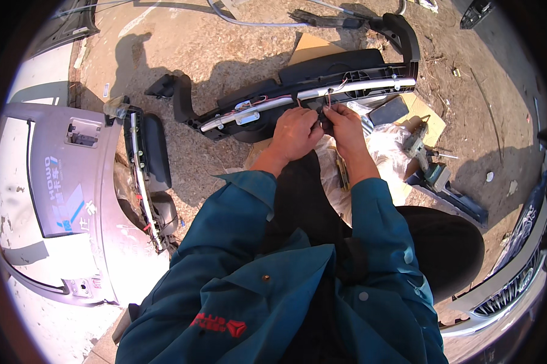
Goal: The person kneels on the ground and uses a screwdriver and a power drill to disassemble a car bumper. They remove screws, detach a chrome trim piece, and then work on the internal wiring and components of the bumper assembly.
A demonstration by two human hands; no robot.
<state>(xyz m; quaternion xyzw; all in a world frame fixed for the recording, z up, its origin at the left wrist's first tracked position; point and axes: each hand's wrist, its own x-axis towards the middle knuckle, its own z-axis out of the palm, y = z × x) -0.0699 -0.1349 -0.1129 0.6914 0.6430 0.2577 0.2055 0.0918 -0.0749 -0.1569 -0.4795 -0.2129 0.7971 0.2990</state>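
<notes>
A person's left hand [295,133] and right hand [346,128] met, fingertips drawn close; what they held, if anything, could not be told. Just beyond lay a black frame [328,65] with a silver tube [375,85]. The step seemed to be handling a thin wire [329,98]; the next move likely called for steady fingertips.

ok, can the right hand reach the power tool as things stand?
Likely yes: the power tool lies to the right of the right hand, mainly crumpled plastic between, though its fingers are busy at the long black part.
</notes>
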